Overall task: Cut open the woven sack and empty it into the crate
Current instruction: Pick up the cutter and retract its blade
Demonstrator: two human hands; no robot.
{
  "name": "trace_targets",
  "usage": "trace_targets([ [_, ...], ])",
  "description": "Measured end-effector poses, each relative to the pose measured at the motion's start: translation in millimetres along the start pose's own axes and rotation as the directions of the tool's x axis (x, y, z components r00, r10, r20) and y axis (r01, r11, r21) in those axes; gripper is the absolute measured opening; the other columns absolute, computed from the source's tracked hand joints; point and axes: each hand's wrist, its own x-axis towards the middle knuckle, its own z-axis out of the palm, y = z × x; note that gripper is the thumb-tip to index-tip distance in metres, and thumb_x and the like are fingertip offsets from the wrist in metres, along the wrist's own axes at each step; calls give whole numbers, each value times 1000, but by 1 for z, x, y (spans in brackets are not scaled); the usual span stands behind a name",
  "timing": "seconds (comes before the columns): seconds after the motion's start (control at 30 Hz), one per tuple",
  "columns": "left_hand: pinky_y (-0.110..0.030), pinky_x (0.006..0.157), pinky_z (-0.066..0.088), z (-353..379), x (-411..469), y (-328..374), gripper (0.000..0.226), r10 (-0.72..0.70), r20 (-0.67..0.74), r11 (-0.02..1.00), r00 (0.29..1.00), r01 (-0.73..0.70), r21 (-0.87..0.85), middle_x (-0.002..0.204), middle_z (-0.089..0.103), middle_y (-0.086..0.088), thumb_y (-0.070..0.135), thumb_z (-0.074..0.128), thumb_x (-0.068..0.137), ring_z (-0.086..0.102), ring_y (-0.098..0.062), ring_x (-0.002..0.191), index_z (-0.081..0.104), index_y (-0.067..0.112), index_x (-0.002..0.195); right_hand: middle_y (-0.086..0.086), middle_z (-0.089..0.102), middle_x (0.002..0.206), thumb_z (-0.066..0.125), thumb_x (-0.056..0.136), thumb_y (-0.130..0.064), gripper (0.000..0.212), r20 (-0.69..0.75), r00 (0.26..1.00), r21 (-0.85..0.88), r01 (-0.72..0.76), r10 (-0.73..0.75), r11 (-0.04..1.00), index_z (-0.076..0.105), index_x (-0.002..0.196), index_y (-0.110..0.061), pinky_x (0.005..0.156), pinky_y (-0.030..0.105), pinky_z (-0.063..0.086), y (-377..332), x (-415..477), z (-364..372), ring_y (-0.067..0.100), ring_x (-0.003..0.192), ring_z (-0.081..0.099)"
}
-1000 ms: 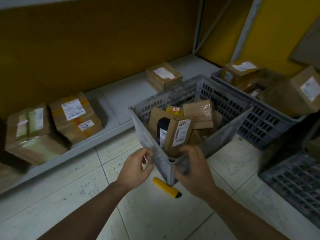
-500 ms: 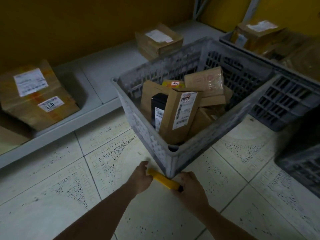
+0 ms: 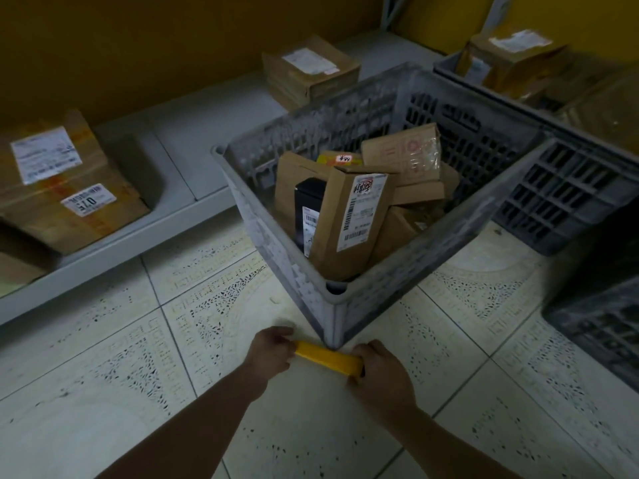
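Head view, left hand [image 3: 271, 350] and right hand [image 3: 378, 369] gripping ends of yellow cutter [image 3: 326, 357], beside crate [image 3: 276, 257] corner.

We see a bright yellow cutter [image 3: 326, 357] with a black tip. The floor [image 3: 121, 368] tiles are off-white, flecked with black specks in fan-like wedges. The crate [image 3: 273, 247] is pale grey, scuffed whitish, its walls slotted in a grid. Its tall box [image 3: 349, 229] is brown cardboard with a white label printed in black barcodes and a red mark; the small box [image 3: 307, 198] beside it is black. The neighbouring crate [image 3: 560, 202] is darker grey. The shelf [image 3: 193, 140] is light grey, the wall [image 3: 155, 46] mustard yellow, and the shelf box [image 3: 62, 202] brown with orange tape and white labels.
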Motion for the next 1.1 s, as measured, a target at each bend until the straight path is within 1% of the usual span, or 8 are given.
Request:
trace_targets([
  [0.1,-19,57,55,-10,-17,7,16,45,30,998,999,-44,-33,98,68,-23,-2,62,93,65,-21,74,70,-2,107,-2,61,97,71,78,-19,27,-26,997,79,68,-66,995,64,104,-22,66,16,45,-2,-2,-15,10,78,58],
  [0.23,-20,60,57,-35,-45,28,14,74,98,996,992,-69,-52,98,71,-18,0,65,92,71,-20,80,72,0,104,-6,63,93,76,75,-23,32,-87,985,129,161,-151,978,63,105,-26,69,22,53,-15,-13,-44,6,78,59],
  [0.33,-23,65,55,-57,-75,55,13,96,153,994,984,-89,-58,97,74,-12,2,67,91,73,-19,83,73,4,103,-9,63,90,78,75,-22,34,-132,971,179,220,-198,959,64,106,-27,70,7,45,-39,-24,-79,1,76,55],
  [0.53,-27,64,50,-97,-136,137,12,228,145,972,963,-216,-92,76,73,-3,2,68,90,68,-18,73,76,10,87,-11,64,99,55,75,-57,36,-93,973,205,226,-211,952,61,107,-41,74,3,36,-107,-40,-183,-4,82,51],
  [0.63,-23,58,48,-111,-171,187,13,283,101,950,954,-264,-169,74,70,-6,1,65,92,64,-16,69,75,8,87,-7,59,104,63,82,-44,33,-84,974,173,221,-209,960,67,111,-28,80,17,43,-145,-43,-243,8,94,55],
  [0.73,-26,66,52,-127,-215,231,11,281,90,919,956,-241,-312,90,68,-12,1,64,93,64,-21,81,72,8,94,-7,53,109,68,88,-27,32,-111,982,148,167,-151,975,63,120,-28,87,18,45,-184,-51,-307,13,102,56],
  [0.97,-26,70,56,-185,-368,350,22,269,146,850,952,-163,-501,97,71,-11,-3,69,87,69,-19,84,72,6,107,-21,47,116,69,90,-28,39,-119,982,203,166,-144,965,52,119,-47,95,31,49,-288,-102,-472,8,104,53],
  [1.1,-30,75,61,-212,-463,413,28,307,169,804,937,-160,-573,96,75,-12,-8,70,80,74,-21,85,72,5,105,-20,46,109,63,95,-26,30,-169,976,217,173,-137,961,51,118,-41,79,10,44,-351,-145,-579,-3,90,52],
])
